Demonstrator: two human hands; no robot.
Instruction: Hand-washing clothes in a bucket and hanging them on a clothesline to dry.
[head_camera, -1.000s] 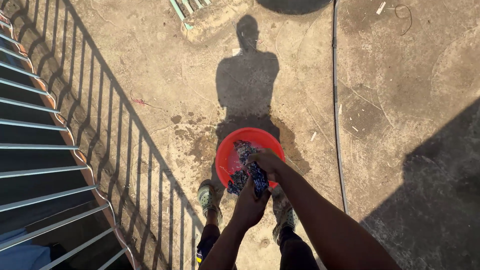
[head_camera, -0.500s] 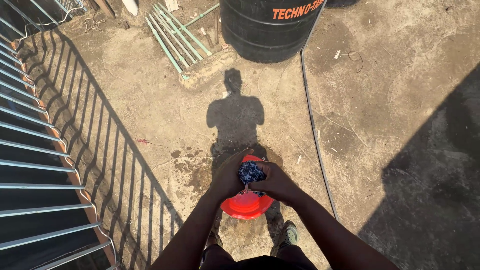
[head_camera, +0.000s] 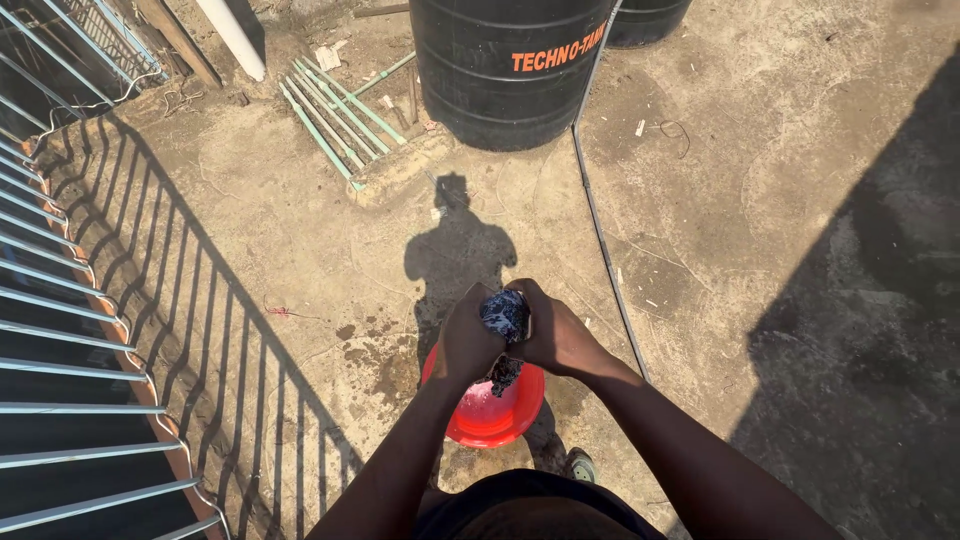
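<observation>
A wet, dark blue patterned cloth (head_camera: 504, 312) is bunched up between both my hands, just above a red plastic basin (head_camera: 495, 410) that stands on the concrete floor by my feet. My left hand (head_camera: 466, 338) grips the cloth's left side and my right hand (head_camera: 555, 332) grips its right side. The two fists are pressed close together around it. A twisted tail of the cloth (head_camera: 503, 375) hangs down toward the basin.
A large black water tank (head_camera: 510, 65) stands ahead, with a second one (head_camera: 648, 18) behind it. Green pipes (head_camera: 335, 110) lie left of the tank. A thin black hose (head_camera: 600, 230) crosses the floor. A metal railing (head_camera: 70, 330) runs along the left. Wet patches (head_camera: 385, 360) darken the concrete.
My hands have lifted the cloth up out of the basin and closed tightly on it. My view has tilted forward, bringing the black tank and pipes into sight.
</observation>
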